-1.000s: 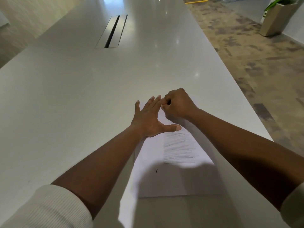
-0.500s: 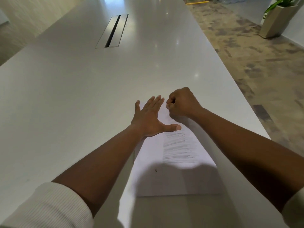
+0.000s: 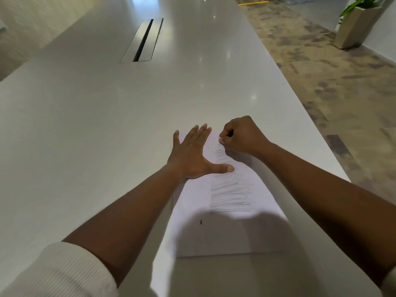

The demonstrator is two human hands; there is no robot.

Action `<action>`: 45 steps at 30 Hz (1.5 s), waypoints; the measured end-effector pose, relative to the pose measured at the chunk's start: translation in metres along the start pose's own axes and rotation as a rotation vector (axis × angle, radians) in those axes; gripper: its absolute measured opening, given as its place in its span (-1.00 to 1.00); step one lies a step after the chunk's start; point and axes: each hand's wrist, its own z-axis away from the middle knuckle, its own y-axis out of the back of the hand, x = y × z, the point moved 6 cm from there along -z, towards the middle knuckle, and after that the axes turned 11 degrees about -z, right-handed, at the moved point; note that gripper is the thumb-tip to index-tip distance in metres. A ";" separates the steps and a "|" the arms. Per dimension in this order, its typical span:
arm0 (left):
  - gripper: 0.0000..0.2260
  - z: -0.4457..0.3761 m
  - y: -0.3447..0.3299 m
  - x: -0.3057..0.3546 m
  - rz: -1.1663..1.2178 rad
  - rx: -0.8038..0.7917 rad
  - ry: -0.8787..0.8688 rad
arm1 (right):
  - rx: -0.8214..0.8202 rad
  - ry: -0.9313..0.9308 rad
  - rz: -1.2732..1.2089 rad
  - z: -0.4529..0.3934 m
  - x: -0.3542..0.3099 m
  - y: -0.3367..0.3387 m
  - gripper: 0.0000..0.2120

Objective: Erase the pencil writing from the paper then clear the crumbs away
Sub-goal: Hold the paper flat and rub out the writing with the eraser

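Long and pale, the bench (image 3: 107,125) runs away from both hands, with a slotted cable hatch (image 3: 142,40) far beyond the fingertips and patterned floor (image 3: 321,82) off past the right wrist, where a planter (image 3: 355,24) stands in the corner. Under the hands lies the paper (image 3: 225,232), its near end in shadow between the forearms. Pencil writing (image 3: 231,189) covers a band of it just this side of the left thumb, and fainter strokes reach up under the right hand.

Flat and spread, the left hand (image 3: 190,155) presses the paper's far left part, fingers straight, thumb stretched toward the writing. Curled tight, the right hand (image 3: 242,136) sits just beside the left fingertips at the sheet's far end; it seems to pinch something small, probably an eraser, though that thing is hidden.

Erasing looks barely begun. To do it well, keep the left palm weighting the sheet close to the rubbing spot, stroke short and away from that anchoring hand so the paper cannot buckle, and work down band by band. A few dark crumbs (image 3: 201,221) lie nearer the elbows; sweeping waits.
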 end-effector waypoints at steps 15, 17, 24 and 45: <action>0.29 -0.002 -0.001 -0.001 -0.043 -0.045 -0.063 | -0.195 0.142 -0.050 0.031 -0.023 -0.029 -0.94; 0.31 -0.002 -0.001 -0.002 -0.011 -0.054 -0.057 | -0.142 0.094 -0.064 0.024 -0.017 -0.020 -0.96; 0.31 -0.002 -0.002 -0.002 -0.004 -0.044 -0.059 | 0.003 0.072 -0.064 0.024 -0.016 -0.015 -0.92; 0.30 -0.001 -0.001 0.000 -0.043 -0.045 -0.074 | -0.223 0.128 -0.045 0.035 -0.021 -0.026 -0.96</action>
